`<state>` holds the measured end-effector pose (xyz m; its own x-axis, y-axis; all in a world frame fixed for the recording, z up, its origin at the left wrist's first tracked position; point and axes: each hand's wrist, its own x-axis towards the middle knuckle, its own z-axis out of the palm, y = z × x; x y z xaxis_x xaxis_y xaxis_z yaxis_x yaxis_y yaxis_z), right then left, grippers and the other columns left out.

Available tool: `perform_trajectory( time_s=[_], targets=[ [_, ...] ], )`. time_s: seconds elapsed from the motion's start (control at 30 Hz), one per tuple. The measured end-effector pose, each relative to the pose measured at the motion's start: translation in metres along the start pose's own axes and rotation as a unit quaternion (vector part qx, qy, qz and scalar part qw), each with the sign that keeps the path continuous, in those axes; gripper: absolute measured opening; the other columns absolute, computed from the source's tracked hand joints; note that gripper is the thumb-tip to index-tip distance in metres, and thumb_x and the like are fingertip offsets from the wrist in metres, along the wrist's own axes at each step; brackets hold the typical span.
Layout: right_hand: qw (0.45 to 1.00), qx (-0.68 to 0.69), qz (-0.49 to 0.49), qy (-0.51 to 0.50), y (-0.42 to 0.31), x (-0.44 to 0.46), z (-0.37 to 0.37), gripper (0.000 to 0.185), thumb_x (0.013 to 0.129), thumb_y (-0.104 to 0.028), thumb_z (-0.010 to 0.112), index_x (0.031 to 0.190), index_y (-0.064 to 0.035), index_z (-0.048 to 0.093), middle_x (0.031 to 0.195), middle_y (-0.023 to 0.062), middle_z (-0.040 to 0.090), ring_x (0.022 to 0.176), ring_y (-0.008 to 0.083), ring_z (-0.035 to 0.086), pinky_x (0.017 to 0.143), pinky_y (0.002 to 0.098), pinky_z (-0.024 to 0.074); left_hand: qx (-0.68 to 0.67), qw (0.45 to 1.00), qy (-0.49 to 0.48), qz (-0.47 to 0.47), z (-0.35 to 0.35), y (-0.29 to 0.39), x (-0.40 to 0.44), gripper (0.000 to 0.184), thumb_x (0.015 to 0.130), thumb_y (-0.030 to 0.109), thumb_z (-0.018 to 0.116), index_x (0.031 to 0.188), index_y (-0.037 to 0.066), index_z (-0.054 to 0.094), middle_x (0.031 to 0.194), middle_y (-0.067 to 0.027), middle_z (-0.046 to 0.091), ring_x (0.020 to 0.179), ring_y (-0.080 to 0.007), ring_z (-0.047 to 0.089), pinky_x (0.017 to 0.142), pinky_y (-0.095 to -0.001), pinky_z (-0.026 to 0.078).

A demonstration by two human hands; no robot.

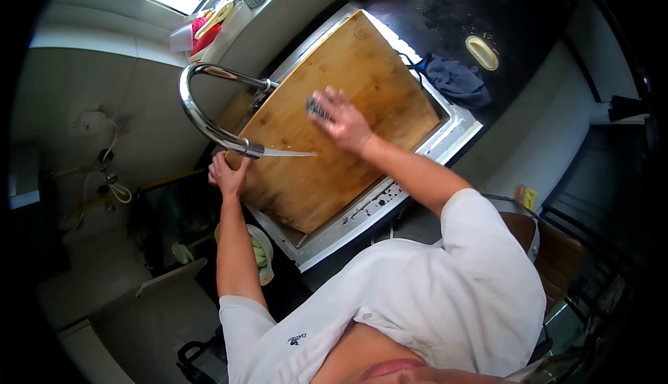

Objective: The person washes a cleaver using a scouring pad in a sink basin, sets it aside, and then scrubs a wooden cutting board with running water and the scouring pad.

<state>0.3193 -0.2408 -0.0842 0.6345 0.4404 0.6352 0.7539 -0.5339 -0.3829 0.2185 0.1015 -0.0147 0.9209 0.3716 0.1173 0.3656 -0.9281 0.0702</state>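
A large wooden cutting board (390,71) lies tilted across the metal sink (456,130), wet and darkened in patches. My left hand (228,175) grips its left edge, thumb on the top face and fingers over the side. Near the middle of the board, my right hand (346,125) presses a dark grey steel wool scourer (318,109) against the wood. Part of the scourer is hidden under the fingers. From the curved chrome faucet (191,102) a stream of water (289,153) runs onto the board between my hands.
A dark cloth (456,81) hangs over the sink's right corner. On the black counter (431,1) lies a pale oval object (481,53). A bowl of green vegetables (261,252) stands below my left forearm. The windowsill carries a container (219,33) of utensils.
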Motion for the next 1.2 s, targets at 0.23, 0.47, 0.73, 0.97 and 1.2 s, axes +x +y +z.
perform_trajectory(
  time_s=[0.23,0.47,0.73,0.97,1.2],
  targets=[
    [0.959,-0.055,0.236,0.149,0.089,0.035,-0.031,0.041,0.087,-0.002,0.052,0.126,-0.0117,0.062,0.146,0.0224,0.039,0.132,0.05,0.036,0.108,0.048,0.0379,-0.017,0.999,0.031,0.015,0.008,-0.008,-0.002,0.07,0.067,0.054,0.076,0.117,0.011,0.054,0.114,-0.0066,0.056,0.113,-0.0323,0.047,0.099,-0.0491,0.031],
    [0.856,-0.07,0.509,0.066,0.062,-0.098,-0.024,0.05,0.091,-0.005,0.053,0.14,-0.0021,0.043,0.149,0.0335,0.021,0.136,0.0539,0.022,0.111,0.0558,0.0264,0.008,1.0,0.004,-0.002,-0.003,0.002,-0.005,0.072,0.071,0.058,0.073,0.119,0.009,0.054,0.117,-0.0079,0.056,0.114,-0.0328,0.047,0.099,-0.0501,0.033],
    [0.955,-0.031,0.264,0.135,0.09,0.059,-0.027,0.043,0.09,-0.001,0.045,0.132,-0.0046,0.054,0.148,0.0268,0.033,0.137,0.05,0.029,0.112,0.0495,0.0332,-0.013,1.0,0.011,0.017,0.004,-0.007,0.001,0.069,0.068,0.053,0.076,0.118,0.011,0.054,0.113,-0.0069,0.056,0.112,-0.0333,0.047,0.098,-0.0511,0.032],
    [0.839,-0.014,0.544,0.021,0.046,-0.088,-0.031,0.055,0.092,-0.001,0.048,0.145,-0.0043,0.032,0.153,0.0344,0.009,0.141,0.0508,0.014,0.114,0.0505,0.0241,0.001,1.0,0.009,0.007,0.006,-0.006,-0.002,0.07,0.068,0.055,0.075,0.118,0.011,0.054,0.111,-0.0063,0.056,0.112,-0.0331,0.048,0.097,-0.0508,0.033],
    [0.942,-0.019,0.294,0.16,0.065,0.028,-0.02,0.04,0.09,-0.007,0.055,0.13,-0.0039,0.057,0.148,0.0319,0.028,0.136,0.0552,0.024,0.112,0.053,0.0273,0.033,0.994,-0.019,-0.102,-0.002,0.003,0.0,0.085,0.062,0.068,0.074,0.128,0.019,0.053,0.128,-0.0127,0.046,0.123,-0.0363,0.037,0.106,-0.0507,0.025]
  ],
)
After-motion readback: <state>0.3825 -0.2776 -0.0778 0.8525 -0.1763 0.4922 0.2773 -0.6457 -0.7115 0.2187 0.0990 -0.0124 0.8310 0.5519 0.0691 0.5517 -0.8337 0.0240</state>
